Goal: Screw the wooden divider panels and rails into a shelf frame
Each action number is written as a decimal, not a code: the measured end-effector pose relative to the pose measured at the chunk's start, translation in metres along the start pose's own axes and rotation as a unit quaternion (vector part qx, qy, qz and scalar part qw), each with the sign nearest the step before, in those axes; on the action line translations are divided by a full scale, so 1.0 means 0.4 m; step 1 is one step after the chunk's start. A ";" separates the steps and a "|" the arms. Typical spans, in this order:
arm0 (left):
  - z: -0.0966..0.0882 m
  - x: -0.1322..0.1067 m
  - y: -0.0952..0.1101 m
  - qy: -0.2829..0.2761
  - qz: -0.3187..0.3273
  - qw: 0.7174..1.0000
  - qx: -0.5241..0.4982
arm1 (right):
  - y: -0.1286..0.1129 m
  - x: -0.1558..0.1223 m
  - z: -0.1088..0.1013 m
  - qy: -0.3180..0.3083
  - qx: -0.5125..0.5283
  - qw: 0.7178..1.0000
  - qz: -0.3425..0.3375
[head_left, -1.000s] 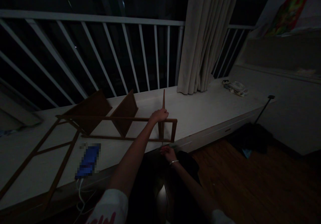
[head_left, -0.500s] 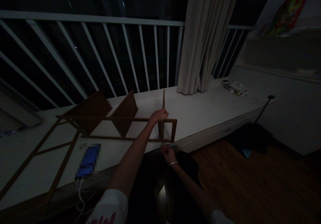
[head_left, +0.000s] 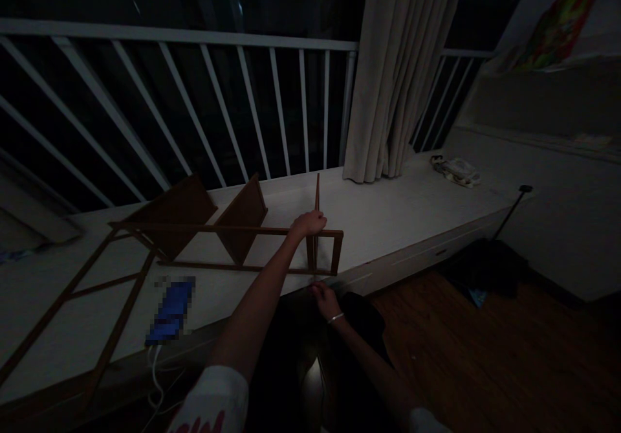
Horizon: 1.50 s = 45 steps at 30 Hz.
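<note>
A brown wooden folding shelf frame (head_left: 276, 231) lies on its side along the white window ledge, with several boards standing across it. My left hand (head_left: 309, 223) is closed over the upper rail at the right end, where a thin board (head_left: 317, 190) seen edge-on meets it. Just below the lower rail, my right hand (head_left: 326, 300), with a bracelet at the wrist, has its fingers pinched together close to the end of that board. What lies between those fingers is too small and dark to make out.
A blurred-out blue object (head_left: 171, 310) with a white cable (head_left: 154, 375) lies at the ledge's left front. White railings (head_left: 274, 109) and a curtain (head_left: 388, 83) stand behind. Farther right are a pale cloth item (head_left: 458, 171) and a dark heap (head_left: 485, 265) on the wooden floor.
Almost nothing differs. Both hands stay in the same places, with the right fingers shifted very slightly; the shelf frame has not moved.
</note>
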<state>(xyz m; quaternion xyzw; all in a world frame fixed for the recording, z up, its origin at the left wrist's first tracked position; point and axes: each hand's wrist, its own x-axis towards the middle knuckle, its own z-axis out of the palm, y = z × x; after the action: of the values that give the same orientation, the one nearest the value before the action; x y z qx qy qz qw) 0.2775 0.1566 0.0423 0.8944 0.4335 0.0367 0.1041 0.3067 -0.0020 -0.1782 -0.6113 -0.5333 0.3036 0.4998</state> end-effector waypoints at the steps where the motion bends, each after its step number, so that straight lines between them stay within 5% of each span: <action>1: 0.001 0.001 -0.001 0.001 0.001 1.000 -0.001 | 0.001 0.000 0.001 -0.004 0.010 1.000 -0.002; 8: 0.002 -0.001 -0.004 0.003 0.004 1.000 -0.004 | 0.009 -0.004 0.008 0.005 0.033 0.999 -0.006; 14: 0.002 0.001 -0.003 -0.003 -0.012 1.000 -0.004 | 0.006 -0.005 0.005 0.022 -0.065 0.998 0.007; 20: 0.006 0.004 -0.007 -0.002 -0.008 1.000 -0.002 | -0.021 -0.014 0.000 0.063 -0.187 0.979 -0.050; 30: 0.005 0.001 -0.006 -0.002 -0.008 1.000 -0.002 | -0.025 -0.017 -0.008 0.014 -0.280 0.956 -0.088; 45: -0.002 -0.007 0.000 -0.001 -0.010 1.000 -0.003 | -0.091 -0.038 -0.039 0.030 -0.401 0.915 -0.038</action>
<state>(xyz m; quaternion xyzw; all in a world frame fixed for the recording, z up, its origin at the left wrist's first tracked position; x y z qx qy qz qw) 0.2757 0.1546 0.0432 0.8897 0.4422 0.0363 0.1075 0.3043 -0.0234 -0.1415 -0.7482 -0.6181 0.0263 0.2395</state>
